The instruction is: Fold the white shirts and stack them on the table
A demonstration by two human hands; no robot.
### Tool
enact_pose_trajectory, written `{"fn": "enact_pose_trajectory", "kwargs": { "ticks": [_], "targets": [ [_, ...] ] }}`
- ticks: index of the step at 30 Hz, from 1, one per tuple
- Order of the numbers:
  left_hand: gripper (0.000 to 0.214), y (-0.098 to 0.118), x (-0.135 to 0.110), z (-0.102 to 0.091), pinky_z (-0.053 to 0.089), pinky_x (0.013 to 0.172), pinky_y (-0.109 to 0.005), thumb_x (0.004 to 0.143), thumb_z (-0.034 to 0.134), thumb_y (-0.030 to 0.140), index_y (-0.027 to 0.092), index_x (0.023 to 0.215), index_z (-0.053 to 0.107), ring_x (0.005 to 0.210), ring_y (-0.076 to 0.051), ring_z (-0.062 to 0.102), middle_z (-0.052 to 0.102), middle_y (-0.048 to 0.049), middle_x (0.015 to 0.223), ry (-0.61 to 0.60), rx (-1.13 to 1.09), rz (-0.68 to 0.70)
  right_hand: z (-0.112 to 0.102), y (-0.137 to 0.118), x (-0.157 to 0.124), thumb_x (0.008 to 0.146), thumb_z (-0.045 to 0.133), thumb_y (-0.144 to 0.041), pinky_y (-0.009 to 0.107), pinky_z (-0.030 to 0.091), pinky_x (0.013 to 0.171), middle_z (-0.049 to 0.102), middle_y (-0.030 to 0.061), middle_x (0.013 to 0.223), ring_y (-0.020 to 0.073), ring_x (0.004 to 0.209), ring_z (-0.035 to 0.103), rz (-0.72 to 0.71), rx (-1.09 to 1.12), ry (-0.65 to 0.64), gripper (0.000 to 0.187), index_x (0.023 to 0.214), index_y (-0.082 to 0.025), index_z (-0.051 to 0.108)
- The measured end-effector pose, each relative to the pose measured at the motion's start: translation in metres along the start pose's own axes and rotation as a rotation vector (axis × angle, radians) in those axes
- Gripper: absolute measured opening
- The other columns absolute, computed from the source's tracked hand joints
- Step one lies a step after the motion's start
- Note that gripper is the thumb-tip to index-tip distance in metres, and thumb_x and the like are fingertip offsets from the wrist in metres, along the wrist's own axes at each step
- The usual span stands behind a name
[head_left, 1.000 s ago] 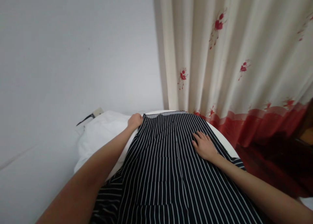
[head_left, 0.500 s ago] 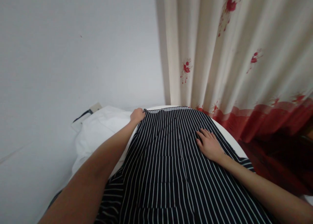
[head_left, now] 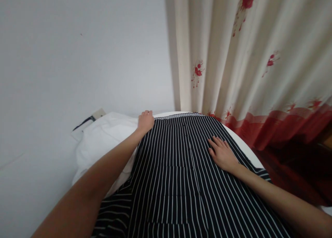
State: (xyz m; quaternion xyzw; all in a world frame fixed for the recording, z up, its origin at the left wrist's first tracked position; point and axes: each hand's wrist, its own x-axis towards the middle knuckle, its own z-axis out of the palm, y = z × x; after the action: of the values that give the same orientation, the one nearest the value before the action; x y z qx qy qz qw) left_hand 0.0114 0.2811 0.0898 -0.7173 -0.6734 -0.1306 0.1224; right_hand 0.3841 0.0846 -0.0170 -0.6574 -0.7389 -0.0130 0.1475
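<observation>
A black shirt with thin white stripes (head_left: 176, 155) lies spread over a round white table (head_left: 243, 141), its far hem near the table's back edge. At the far left corner of the hem, my left hand (head_left: 146, 121) is closed on the cloth, its fingertips hidden from view. My right hand (head_left: 222, 154) rests flat on the right side of the shirt, fingers stretched out and slightly spread. One sleeve (head_left: 114, 210) drapes at the lower left, partly behind my left forearm.
White bunched cloth (head_left: 103, 137) lies left of the table against the pale wall (head_left: 85, 51). A small beige box-like item (head_left: 99, 113) shows behind it. Long cream curtains (head_left: 207, 40) with red flowers hang at the right, above a dark red floor (head_left: 285, 175).
My left hand has shifted slightly left and turned more over the shirt's corner, and the cloth there lies straighter. My right hand stays in place.
</observation>
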Motion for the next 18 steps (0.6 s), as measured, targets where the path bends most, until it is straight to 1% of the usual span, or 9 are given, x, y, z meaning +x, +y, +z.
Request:
{"fn": "enact_pose_trajectory", "kwargs": {
  "ticks": [2, 4, 6, 8, 10, 12, 15, 16, 18],
  "targets": [
    [0.044, 0.032, -0.018, 0.005, 0.028, 0.117, -0.045, 0.099, 0.04, 0.022, 0.012, 0.141, 0.05, 0.141, -0.031, 0.04, 0.048, -0.0182, 0.149, -0.056, -0.034, 0.203, -0.001, -0.001, 0.004, 0.1, 0.035, -0.035, 0.057, 0.023, 0.118, 0.038, 0.015, 0.159, 0.0318, 0.148, 0.029, 0.008, -0.002, -0.017, 0.054, 0.148, -0.016, 0.049],
    [0.049, 0.065, -0.038, 0.014, 0.021, 0.121, -0.044, 0.101, 0.04, 0.031, 0.013, 0.145, 0.046, 0.147, -0.029, 0.031, 0.04, -0.0158, 0.157, -0.159, -0.109, 0.362, -0.005, -0.004, 0.014, 0.097, 0.037, -0.03, 0.059, 0.024, 0.117, 0.04, 0.0153, 0.157, 0.033, 0.148, 0.029, 0.013, -0.001, -0.038, 0.052, 0.145, -0.016, 0.052],
    [0.058, 0.092, -0.058, 0.027, 0.018, 0.122, -0.049, 0.103, 0.034, 0.045, 0.014, 0.153, 0.036, 0.152, -0.03, 0.022, 0.029, -0.0148, 0.163, -0.289, -0.196, 0.427, -0.01, -0.009, 0.031, 0.094, 0.04, -0.023, 0.059, 0.025, 0.116, 0.043, 0.0156, 0.155, 0.0335, 0.148, 0.029, 0.003, 0.008, -0.049, 0.05, 0.14, -0.015, 0.057],
    [0.069, 0.109, -0.075, 0.039, 0.013, 0.122, -0.056, 0.102, 0.029, 0.058, 0.019, 0.158, 0.027, 0.154, -0.033, 0.013, 0.019, -0.0126, 0.167, -0.41, -0.24, 0.437, -0.014, -0.016, 0.05, 0.094, 0.04, -0.02, 0.054, 0.026, 0.117, 0.044, 0.0159, 0.155, 0.0323, 0.147, 0.03, -0.016, 0.028, -0.036, 0.049, 0.139, -0.014, 0.057],
    [0.073, 0.115, -0.086, 0.047, 0.009, 0.122, -0.059, 0.1, 0.024, 0.065, 0.023, 0.16, 0.023, 0.154, -0.034, 0.007, 0.013, -0.0094, 0.168, -0.457, -0.256, 0.425, -0.012, -0.024, 0.068, 0.098, 0.038, -0.025, 0.051, 0.027, 0.118, 0.041, 0.016, 0.156, 0.0309, 0.147, 0.031, -0.031, 0.053, -0.014, 0.049, 0.144, -0.014, 0.053],
    [0.072, 0.112, -0.092, 0.049, 0.008, 0.122, -0.059, 0.1, 0.019, 0.067, 0.027, 0.159, 0.024, 0.155, -0.032, 0.007, 0.013, -0.0069, 0.168, -0.428, -0.269, 0.423, -0.005, -0.029, 0.08, 0.101, 0.037, -0.035, 0.052, 0.025, 0.118, 0.036, 0.0151, 0.16, 0.0306, 0.149, 0.028, -0.035, 0.061, -0.017, 0.052, 0.149, -0.016, 0.047],
    [0.07, 0.1, -0.094, 0.047, 0.008, 0.123, -0.058, 0.1, 0.016, 0.066, 0.029, 0.159, 0.027, 0.155, -0.032, 0.008, 0.017, -0.0056, 0.168, -0.33, -0.278, 0.42, 0.01, -0.03, 0.086, 0.102, 0.036, -0.046, 0.056, 0.019, 0.119, 0.032, 0.0145, 0.162, 0.0314, 0.151, 0.023, -0.025, 0.048, -0.06, 0.057, 0.152, -0.018, 0.042],
    [0.07, 0.096, -0.094, 0.046, 0.007, 0.122, -0.06, 0.1, 0.017, 0.066, 0.029, 0.158, 0.028, 0.155, -0.033, 0.007, 0.018, -0.0056, 0.168, -0.318, -0.272, 0.395, 0.013, -0.029, 0.086, 0.102, 0.036, -0.047, 0.056, 0.018, 0.12, 0.032, 0.0147, 0.162, 0.0313, 0.151, 0.023, -0.025, 0.044, -0.067, 0.058, 0.152, -0.018, 0.042],
    [0.069, 0.089, -0.093, 0.044, 0.007, 0.121, -0.064, 0.099, 0.021, 0.067, 0.031, 0.158, 0.031, 0.154, -0.038, 0.006, 0.018, -0.0055, 0.168, -0.344, -0.248, 0.325, 0.018, -0.026, 0.086, 0.102, 0.035, -0.048, 0.055, 0.016, 0.12, 0.032, 0.0153, 0.162, 0.0311, 0.151, 0.023, -0.03, 0.042, -0.064, 0.058, 0.152, -0.018, 0.044]
  ]
}}
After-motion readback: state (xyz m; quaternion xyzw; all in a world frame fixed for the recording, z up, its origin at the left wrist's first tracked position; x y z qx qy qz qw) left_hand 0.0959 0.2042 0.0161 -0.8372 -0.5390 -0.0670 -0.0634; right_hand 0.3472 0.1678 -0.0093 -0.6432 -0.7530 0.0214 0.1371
